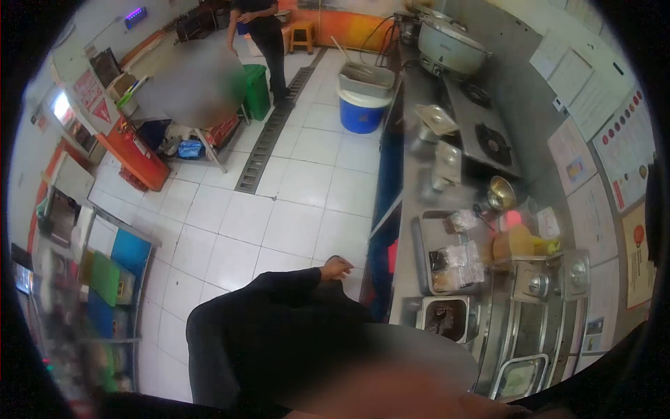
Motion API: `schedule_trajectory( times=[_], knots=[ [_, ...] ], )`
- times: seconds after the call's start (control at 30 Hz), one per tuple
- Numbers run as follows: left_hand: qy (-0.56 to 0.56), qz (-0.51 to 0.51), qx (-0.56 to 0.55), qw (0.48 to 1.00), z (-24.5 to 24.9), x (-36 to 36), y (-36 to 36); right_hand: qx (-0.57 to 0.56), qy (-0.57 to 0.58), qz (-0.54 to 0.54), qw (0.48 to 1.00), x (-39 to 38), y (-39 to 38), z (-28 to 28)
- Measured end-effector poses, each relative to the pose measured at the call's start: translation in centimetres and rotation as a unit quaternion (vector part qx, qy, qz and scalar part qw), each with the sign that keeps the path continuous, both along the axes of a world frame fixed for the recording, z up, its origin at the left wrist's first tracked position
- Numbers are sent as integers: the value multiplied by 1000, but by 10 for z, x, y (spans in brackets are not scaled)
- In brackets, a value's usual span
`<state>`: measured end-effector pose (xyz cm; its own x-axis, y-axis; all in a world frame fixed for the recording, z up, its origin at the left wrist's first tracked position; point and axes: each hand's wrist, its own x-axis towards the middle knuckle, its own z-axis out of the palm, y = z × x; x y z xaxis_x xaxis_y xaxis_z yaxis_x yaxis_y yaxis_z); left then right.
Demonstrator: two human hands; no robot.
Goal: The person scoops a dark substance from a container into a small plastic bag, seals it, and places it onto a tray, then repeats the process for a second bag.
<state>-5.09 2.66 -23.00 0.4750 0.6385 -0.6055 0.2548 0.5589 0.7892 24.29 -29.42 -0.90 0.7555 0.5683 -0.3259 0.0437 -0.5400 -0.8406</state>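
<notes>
One bare hand [337,267], which looks like my left, extends from a black sleeve [286,283] in front of my body, above the white tiled floor. Its fingers are loosely stretched, and nothing shows in them. The steel counter [412,244] is to its right, the nearest surface. On it lies a metal tray [434,234] with several clear plastic packets [457,257]. Below the tray is a square steel pan [447,318] with dark brown contents. A large smeared shape fills the bottom edge; whether it is my right hand I cannot make out.
A gas stove [492,143] and large pot [450,45] stand farther along the counter. A blue bucket [363,115] bears a grey tub [366,80]. A drain grate [269,143] crosses the floor. Another person [265,35] stands near a green bin [256,91]. Shelves [125,258] are left.
</notes>
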Motion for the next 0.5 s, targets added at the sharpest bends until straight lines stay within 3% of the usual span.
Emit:
schedule_trajectory(
  times=[0.23,0.43,0.5],
  knots=[
    [-4,-40,8,999,24,25,18,-14,-3,-59,998,7,-25,18],
    [-42,-8,32,999,66,20,32,-20,-7,-57,998,22,-44,42],
    [-61,26,181,981,80,28,34,-12,-13,-33,999,29,-46,55]
  ],
)
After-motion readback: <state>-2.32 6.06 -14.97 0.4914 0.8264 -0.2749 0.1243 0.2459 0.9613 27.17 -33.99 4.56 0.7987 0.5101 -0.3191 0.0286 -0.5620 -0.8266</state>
